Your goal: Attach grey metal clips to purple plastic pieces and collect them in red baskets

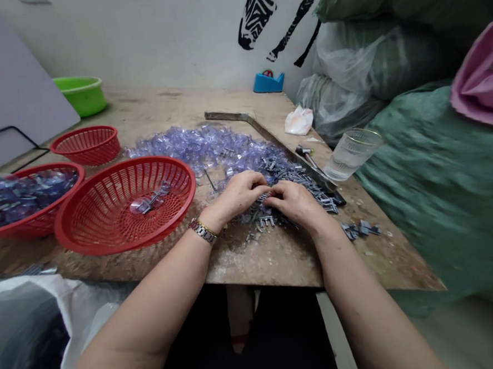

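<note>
Head: grey parts beside right grip

On my remote feed I'm seeing soft, muted light paling the wall, darkness gathering below the table, and slight blur softening the green sack.

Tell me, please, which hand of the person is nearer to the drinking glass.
Right. The right hand is to the left of the drinking glass and closer to the viewer; the left hand is farther left, farther from it.
</note>
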Demonstrator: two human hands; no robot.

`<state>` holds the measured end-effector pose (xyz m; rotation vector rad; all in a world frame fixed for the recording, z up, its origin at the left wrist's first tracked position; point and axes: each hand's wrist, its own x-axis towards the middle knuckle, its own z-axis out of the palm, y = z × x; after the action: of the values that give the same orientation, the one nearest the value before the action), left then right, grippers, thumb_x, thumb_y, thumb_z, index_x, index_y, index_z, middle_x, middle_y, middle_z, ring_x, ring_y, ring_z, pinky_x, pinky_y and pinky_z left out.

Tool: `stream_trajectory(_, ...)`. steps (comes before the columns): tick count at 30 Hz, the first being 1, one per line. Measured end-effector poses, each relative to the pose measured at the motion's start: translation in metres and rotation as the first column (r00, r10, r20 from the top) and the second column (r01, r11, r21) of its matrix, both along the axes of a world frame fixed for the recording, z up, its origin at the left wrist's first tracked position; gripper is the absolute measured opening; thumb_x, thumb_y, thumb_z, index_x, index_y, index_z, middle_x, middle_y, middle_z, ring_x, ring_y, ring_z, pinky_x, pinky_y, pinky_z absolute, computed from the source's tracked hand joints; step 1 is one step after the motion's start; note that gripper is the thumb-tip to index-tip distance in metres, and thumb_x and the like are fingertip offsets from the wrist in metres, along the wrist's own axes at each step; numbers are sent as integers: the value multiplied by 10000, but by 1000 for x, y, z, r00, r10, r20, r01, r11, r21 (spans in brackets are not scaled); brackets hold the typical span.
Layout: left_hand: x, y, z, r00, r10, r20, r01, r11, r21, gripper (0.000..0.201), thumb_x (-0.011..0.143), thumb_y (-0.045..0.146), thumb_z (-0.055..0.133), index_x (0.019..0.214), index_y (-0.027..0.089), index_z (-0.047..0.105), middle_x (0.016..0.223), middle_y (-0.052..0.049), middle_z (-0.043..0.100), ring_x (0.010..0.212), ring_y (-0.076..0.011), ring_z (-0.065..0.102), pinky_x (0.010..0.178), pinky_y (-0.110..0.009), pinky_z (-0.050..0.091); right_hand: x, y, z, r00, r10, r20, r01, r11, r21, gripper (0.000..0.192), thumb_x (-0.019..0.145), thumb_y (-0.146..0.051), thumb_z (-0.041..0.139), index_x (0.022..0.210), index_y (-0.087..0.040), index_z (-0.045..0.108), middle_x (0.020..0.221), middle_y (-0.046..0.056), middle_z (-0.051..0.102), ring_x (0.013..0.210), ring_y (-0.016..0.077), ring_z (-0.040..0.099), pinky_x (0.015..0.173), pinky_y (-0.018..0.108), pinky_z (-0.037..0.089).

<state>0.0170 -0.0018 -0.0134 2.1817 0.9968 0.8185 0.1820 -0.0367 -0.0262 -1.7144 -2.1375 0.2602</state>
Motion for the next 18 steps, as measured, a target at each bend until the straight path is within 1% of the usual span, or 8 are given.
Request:
stream_trajectory(2,0,1,-1,1000,3,-26,-3,1000,6,116,791,194,569,694,168,627,738,-9,599,746,-145,524,720,-260,394,0,0,-1,1000,16,1,-16,1000,-5,90,771,-257,648,718,-212,706,783,22,653,741,162,582,668,262,391)
stream_trajectory(5,0,1,-1,998,-19,-62,19,1000,7,105,785,186,582,697,168,637,748,-15,607,748,-153,530,724,-265,400,0,1,-1,999,27,-20,-28,999,-16,94,762,-232,644,686,-205,692,756,17,636,721,155,570,658,261,385)
stream_trajectory(9,0,1,0,997,-31,-68,30,1000,-7,91,778,185,593,705,167,644,743,-14,608,738,-156,528,717,-266,401,2,3,0,992,31,-119,-34,999,-22,113,745,-230,633,639,-194,645,705,6,607,690,150,546,645,262,374)
stream_trajectory(11,-1,0,1,999,-23,-49,21,999,-29,81,783,191,591,728,165,644,756,-14,614,746,-154,532,712,-265,397,3,3,2,977,28,-210,-29,1000,-5,134,738,-247,623,617,-190,614,676,-1,593,673,146,528,649,264,372)
stream_trajectory(14,-2,0,2,999,-54,2,54,996,-76,68,788,210,602,774,158,644,780,-11,619,752,-143,535,700,-259,396,5,5,3,933,-7,-360,17,1000,24,171,738,-291,583,600,-190,572,616,-16,557,631,136,487,630,265,357)
stream_trajectory(16,-1,0,1,995,-78,64,84,991,-104,73,774,207,626,828,161,641,793,-4,616,748,-129,536,687,-249,403,6,6,3,895,-44,-443,64,997,31,189,731,-324,562,596,-193,547,581,-26,527,605,131,459,605,263,343)
stream_trajectory(18,-1,-1,-1,986,-78,144,102,980,-169,130,765,195,637,892,170,625,759,12,595,691,-108,532,635,-231,409,6,7,4,857,-61,-511,87,996,29,196,717,-348,556,597,-194,535,573,-29,516,593,126,444,592,263,340)
